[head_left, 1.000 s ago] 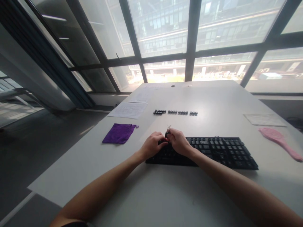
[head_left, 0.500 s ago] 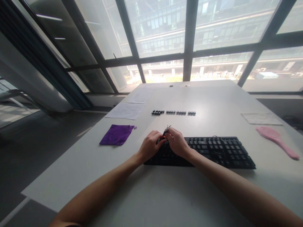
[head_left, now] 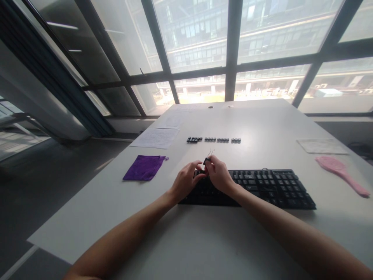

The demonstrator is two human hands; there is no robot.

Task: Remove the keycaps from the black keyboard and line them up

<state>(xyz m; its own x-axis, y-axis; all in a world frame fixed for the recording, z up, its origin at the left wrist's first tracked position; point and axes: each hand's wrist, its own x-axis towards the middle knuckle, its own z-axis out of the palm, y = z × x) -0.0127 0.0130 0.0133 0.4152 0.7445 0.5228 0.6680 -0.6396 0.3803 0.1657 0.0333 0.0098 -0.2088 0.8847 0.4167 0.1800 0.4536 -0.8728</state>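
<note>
A black keyboard [head_left: 271, 186] lies on the white table [head_left: 204, 233] in front of me. Both hands meet over its left end. My right hand [head_left: 219, 175] pinches a thin wire keycap puller [head_left: 210, 154], which sticks up from its fingers with a small dark keycap [head_left: 206, 160] at its base. My left hand [head_left: 186, 182] is curled beside it, fingertips touching the same small piece. Farther back on the table lies a row of loose black keycaps [head_left: 214, 139].
A purple cloth pouch [head_left: 143, 167] lies to the left. Printed paper sheets [head_left: 155, 137] sit behind it. At the right are a pink brush [head_left: 339, 170] and a clear plastic bag [head_left: 322, 146]. Large windows stand beyond the table's far edge.
Both hands have lifted slightly off the keyboard's left end, and the puller with a dark keycap has risen with them. The camera shifted a little.
</note>
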